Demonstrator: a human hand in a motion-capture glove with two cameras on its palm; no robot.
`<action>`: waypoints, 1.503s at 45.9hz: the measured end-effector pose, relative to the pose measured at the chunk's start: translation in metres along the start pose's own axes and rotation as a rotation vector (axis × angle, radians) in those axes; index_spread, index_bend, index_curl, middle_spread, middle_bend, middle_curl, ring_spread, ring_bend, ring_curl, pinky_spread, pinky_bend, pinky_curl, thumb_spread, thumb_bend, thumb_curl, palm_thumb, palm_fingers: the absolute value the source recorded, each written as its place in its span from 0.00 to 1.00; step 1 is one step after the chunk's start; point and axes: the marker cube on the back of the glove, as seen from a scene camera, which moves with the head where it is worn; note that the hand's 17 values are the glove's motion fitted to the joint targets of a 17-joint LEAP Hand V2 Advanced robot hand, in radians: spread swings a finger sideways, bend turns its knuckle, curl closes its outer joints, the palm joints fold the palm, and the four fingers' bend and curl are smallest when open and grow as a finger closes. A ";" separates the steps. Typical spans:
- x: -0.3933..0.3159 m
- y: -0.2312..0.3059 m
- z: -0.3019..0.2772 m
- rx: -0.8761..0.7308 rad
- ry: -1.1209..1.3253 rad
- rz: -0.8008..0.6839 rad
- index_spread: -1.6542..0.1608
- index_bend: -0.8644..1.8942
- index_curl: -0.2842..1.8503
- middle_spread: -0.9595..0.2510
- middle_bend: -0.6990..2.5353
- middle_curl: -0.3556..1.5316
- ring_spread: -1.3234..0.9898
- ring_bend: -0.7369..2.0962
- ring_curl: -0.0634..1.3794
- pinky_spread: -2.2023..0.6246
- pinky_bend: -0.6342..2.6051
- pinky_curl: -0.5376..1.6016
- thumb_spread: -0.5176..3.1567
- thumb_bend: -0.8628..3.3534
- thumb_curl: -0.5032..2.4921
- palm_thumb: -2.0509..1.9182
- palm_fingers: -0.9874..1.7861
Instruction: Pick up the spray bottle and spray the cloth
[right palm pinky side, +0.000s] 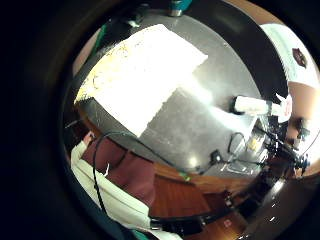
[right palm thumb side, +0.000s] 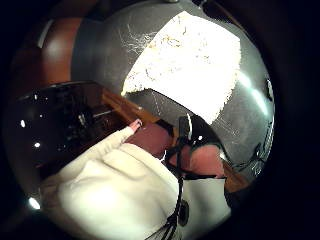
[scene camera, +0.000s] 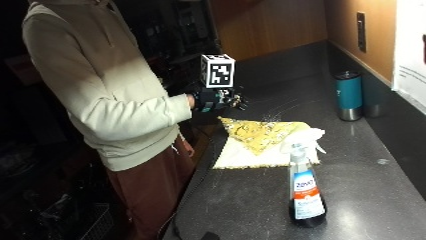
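We see a person in a cream hoodie (scene camera: 100, 95) and maroon trousers (scene camera: 150, 192) standing at the edge of a dark countertop (scene camera: 266, 200). The gloved right hand (scene camera: 214, 101) hangs in the air above the counter's near edge, just beside the far corner of the cloth (scene camera: 266, 140), touching nothing. We can't quite tell the finger pose in the outside view; they look loosely relaxed and hold nothing.

The cloth lies flat on the counter, yellow-patterned with one part folded over a paler layer. In the little finger side palm view it shows as a bright sheet (right palm pinky side: 145, 75) spread on the counter below the palm, and the thumb side palm view shows the same bright sheet (right palm thumb side: 190, 65).

The spray bottle (scene camera: 305, 185) stands upright on the counter, white trigger head on top, a blue and red label on its body, dark liquid low inside. It sits at the cloth's other side from the hand, its trigger head overlapping the cloth edge as we see it, so well apart from the fingers. In the little finger side palm view it shows beyond the cloth (right palm pinky side: 260, 106), also away from the hand.

A teal tumbler (scene camera: 349, 95) with a steel base stands upright further back by the wall, apart from the cloth.
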 end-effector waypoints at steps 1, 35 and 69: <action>-0.001 -0.001 0.000 0.000 -0.001 0.005 0.81 0.40 0.17 0.78 0.27 0.21 0.58 0.35 0.08 0.81 0.31 0.29 0.24 0.29 0.21 0.66 0.52; -0.005 -0.019 -0.001 0.081 -0.030 0.021 0.70 0.38 0.27 0.77 0.27 0.30 0.58 0.36 0.20 0.85 0.31 0.38 0.39 0.23 0.29 0.72 0.49; 0.025 0.008 -0.025 0.454 -0.088 0.013 0.71 0.37 0.28 0.76 0.27 0.34 0.57 0.37 0.24 0.85 0.28 0.40 0.40 0.20 0.33 0.74 0.51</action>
